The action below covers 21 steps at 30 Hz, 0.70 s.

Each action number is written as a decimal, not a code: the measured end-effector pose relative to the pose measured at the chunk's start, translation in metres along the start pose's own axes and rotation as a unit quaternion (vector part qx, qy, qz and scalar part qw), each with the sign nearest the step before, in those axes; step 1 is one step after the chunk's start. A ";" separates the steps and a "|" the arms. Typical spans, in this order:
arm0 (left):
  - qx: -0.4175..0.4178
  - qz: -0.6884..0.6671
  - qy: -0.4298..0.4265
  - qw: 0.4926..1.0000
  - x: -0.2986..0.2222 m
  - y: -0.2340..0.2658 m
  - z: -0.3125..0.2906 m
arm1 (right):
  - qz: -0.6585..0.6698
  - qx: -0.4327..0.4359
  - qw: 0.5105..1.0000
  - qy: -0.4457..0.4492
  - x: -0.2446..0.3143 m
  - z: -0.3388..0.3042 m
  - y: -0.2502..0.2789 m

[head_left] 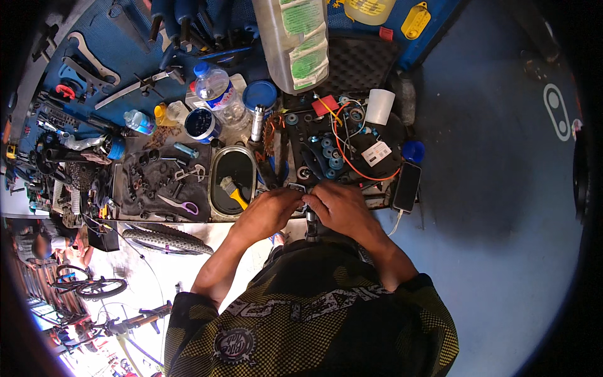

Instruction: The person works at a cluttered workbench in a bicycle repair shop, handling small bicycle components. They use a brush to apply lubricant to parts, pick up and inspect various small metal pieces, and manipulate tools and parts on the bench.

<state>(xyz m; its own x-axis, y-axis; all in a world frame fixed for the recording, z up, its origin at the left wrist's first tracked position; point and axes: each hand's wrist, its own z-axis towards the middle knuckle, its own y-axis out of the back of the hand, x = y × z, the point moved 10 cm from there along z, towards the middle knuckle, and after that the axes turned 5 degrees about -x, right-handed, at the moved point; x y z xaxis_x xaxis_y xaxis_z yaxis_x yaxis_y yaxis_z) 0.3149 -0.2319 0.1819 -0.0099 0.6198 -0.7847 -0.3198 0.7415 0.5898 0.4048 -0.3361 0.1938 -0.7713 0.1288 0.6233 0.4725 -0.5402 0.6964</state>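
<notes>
Both hands come together at the bench's front edge. My left hand (271,210) has its fingers curled in against a small silvery metal part (297,187). From the other side my right hand (342,205) closes on the same part, thumb pointing inward. The fingers cover most of it, so its kind cannot be made out. Just below the fingertips stands a shiny metal piece (311,221), partly hidden by my right hand. Left of my left hand, a yellow-handled brush (234,192) rests in an oval metal pan (215,204) of dark liquid.
Scissors (181,205) and small parts lie on a dark mat to the left. A phone (407,187) with a cable sits at the right edge, near an orange cable (361,177) and a white cup (380,107). Behind stand a plastic bottle (217,91) and a blue-lidded tub (259,94).
</notes>
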 end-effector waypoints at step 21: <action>-0.037 -0.057 0.192 0.979 0.034 -0.036 -0.025 | -0.324 0.013 0.929 -0.180 -0.285 0.057 0.061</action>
<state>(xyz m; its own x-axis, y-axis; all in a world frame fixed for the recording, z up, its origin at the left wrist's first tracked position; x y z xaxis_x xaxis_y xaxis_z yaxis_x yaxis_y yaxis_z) 0.3021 -0.2440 0.1287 -0.3204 0.3819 -0.8669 -0.4074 0.7706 0.4901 0.6778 -0.3579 0.0788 -0.7067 0.6924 0.1454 -0.0270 -0.2317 0.9724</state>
